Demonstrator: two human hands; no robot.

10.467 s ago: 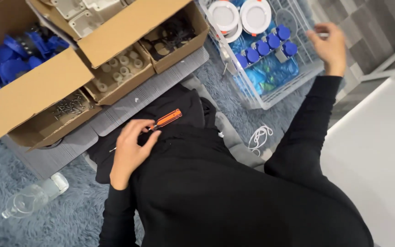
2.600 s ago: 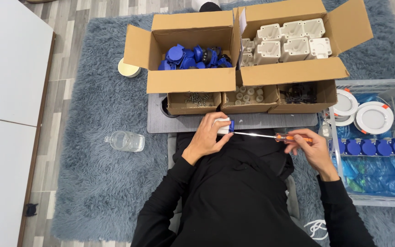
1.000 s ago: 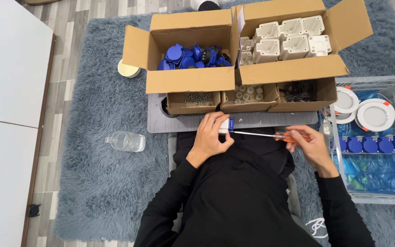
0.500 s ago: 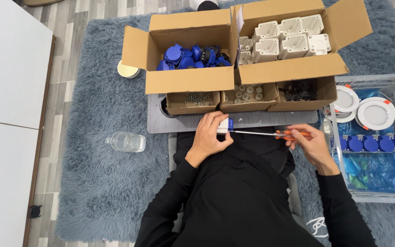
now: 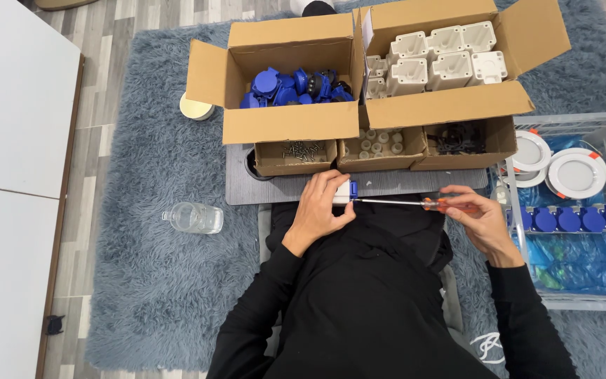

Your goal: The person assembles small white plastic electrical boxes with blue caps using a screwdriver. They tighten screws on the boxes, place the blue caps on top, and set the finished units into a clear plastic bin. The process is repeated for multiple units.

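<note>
My left hand (image 5: 320,207) grips a small white and blue socket part (image 5: 347,192) over my lap, just in front of a grey board (image 5: 243,186). My right hand (image 5: 477,217) holds an orange-handled screwdriver (image 5: 438,204); its thin shaft runs left and its tip touches the blue side of the part. Both arms are in black sleeves.
An open cardboard box of blue socket parts (image 5: 294,85) and one of white housings (image 5: 438,56) stand behind three small trays of screws and fittings (image 5: 380,144). A wire basket (image 5: 583,210) with blue sockets and round white lamps is at right. A clear bottle (image 5: 194,217) lies on the grey rug.
Over ten seconds ago I reached far to the basket with the screwdriver in my left hand. In the last second both hands stay together, with only small shifts of the screwdriver.
</note>
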